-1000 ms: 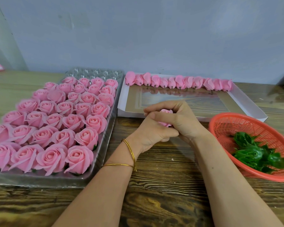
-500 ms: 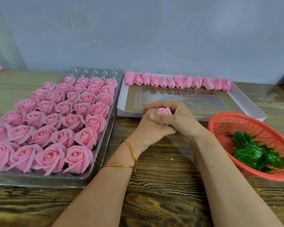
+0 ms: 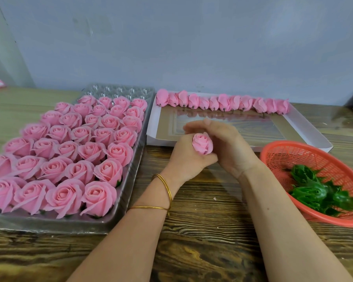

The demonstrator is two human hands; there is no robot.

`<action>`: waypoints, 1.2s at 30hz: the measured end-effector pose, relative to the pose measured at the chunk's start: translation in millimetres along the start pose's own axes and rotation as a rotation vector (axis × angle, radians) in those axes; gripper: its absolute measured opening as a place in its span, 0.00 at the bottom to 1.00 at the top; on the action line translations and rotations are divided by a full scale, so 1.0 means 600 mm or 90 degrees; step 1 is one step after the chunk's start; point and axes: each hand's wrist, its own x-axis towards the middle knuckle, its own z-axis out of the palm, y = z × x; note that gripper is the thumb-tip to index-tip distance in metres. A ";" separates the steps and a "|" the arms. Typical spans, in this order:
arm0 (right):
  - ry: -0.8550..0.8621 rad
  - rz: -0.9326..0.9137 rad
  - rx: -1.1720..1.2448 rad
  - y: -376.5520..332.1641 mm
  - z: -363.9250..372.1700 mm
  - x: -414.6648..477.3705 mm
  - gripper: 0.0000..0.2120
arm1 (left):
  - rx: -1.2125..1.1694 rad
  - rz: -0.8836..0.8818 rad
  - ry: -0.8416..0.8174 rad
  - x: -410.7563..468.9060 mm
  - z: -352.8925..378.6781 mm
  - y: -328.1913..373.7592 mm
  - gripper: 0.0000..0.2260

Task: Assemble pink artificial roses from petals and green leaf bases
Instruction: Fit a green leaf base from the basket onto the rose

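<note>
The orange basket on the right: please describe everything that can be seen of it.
The orange basket is round and shallow, plastic mesh as it looks, with a solid rim. It stands on the wooden table at the right, its right side cut by the picture's edge. A small pile of green leaf bases lies inside.

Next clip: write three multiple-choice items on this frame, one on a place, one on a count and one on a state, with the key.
1. Where do the green leaf bases lie?
A) at the far left
B) at the right, in the red basket
C) at the back, along the wall

2. How many gold bangles are on the left forearm?
A) two
B) one
C) four

3. How is the pink bud at centre held?
A) lying loose on the wood
B) pinched by the right hand alone
C) gripped by the left hand

Key: 1 B, the green pieces sit inside the basket. 2 A, two thin rings show near the wrist. 3 C, the left fingers curl round its base.
</note>
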 end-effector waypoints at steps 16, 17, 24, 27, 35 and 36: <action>0.062 -0.134 -0.228 0.018 0.040 0.007 0.13 | 0.267 0.073 0.083 0.022 0.003 -0.016 0.13; 0.058 -0.136 -0.240 0.020 0.039 0.007 0.12 | 0.259 0.082 0.095 0.022 0.003 -0.016 0.15; 0.035 -0.134 -0.303 0.033 0.030 0.008 0.13 | 0.264 0.107 0.077 0.021 0.008 -0.021 0.09; 0.025 -0.117 -0.322 0.035 0.028 0.009 0.17 | 0.264 0.122 0.088 0.021 0.007 -0.022 0.12; 0.015 -0.067 -0.378 0.034 0.024 0.010 0.37 | 0.273 0.109 0.059 0.023 0.008 -0.024 0.14; 0.016 -0.062 -0.381 0.033 0.024 0.009 0.38 | 0.269 0.103 0.056 0.022 0.008 -0.022 0.14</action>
